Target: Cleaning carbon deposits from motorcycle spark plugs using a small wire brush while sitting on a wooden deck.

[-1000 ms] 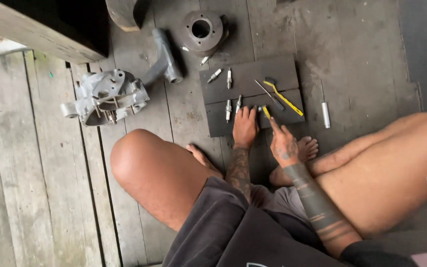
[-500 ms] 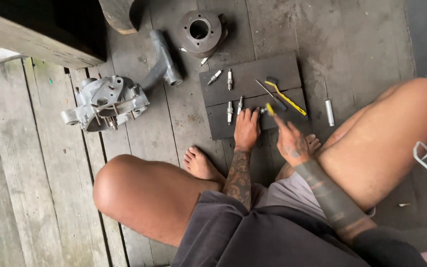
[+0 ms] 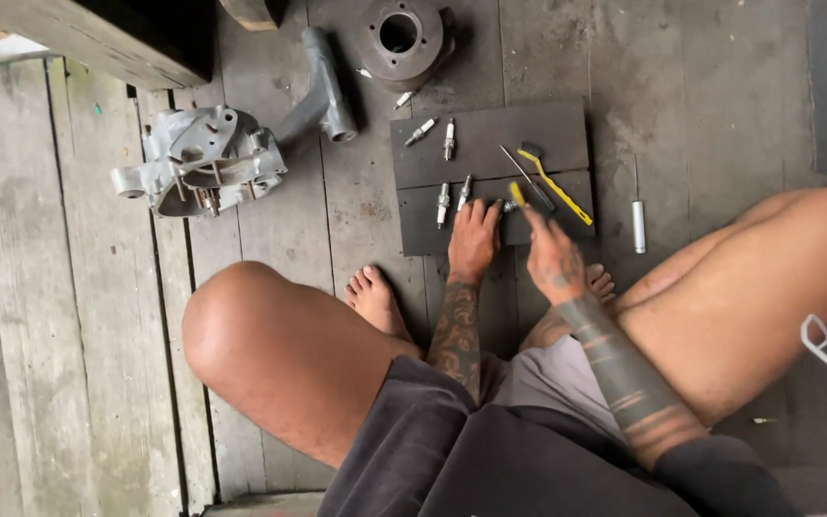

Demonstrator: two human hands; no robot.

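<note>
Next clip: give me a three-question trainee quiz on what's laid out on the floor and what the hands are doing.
1. True or false: the left hand rests on the dark board beside a spark plug.
2. What colour is the handle of the tool in the right hand?
3. Where does the grey engine casing lie relative to the board: A) to the person's left, B) on it, C) to the person's right?

Key:
1. True; its fingers reach the plug at the board's near edge.
2. Yellow.
3. A; it sits on the wooden planks, apart from the board.
</note>
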